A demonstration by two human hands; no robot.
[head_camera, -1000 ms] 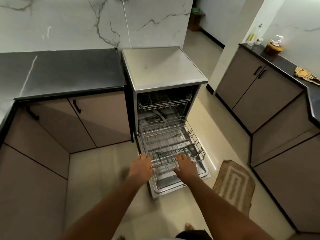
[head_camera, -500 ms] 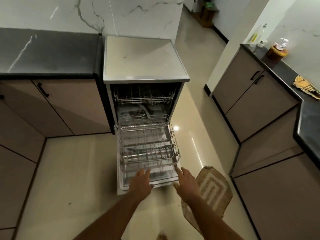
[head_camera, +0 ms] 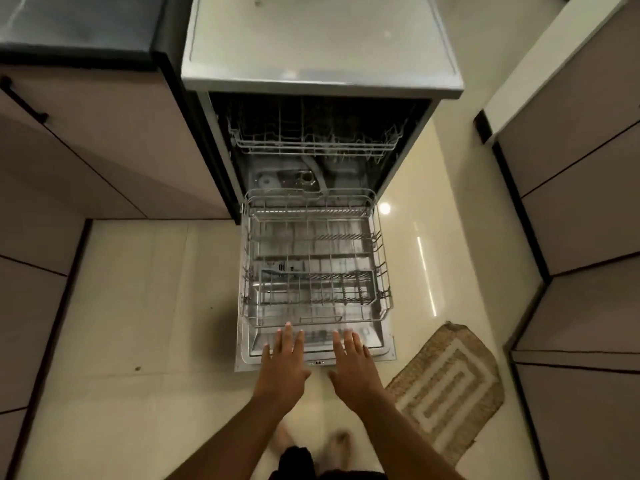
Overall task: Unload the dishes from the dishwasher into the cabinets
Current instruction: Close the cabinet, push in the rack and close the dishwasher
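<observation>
Dishwasher (head_camera: 322, 57) open, door (head_camera: 386, 351) folded flat to the floor. Lower rack (head_camera: 313, 268) pulled out over the door — no dishes visible in it; upper rack (head_camera: 315, 140) sits inside the tub. Left hand (head_camera: 284, 363) and right hand (head_camera: 351, 363) both flat, fingers straight and spread, holding nothing — fingertips just short of the lower rack's front rim. Woven mat (head_camera: 446, 386) lies to the right.
</observation>
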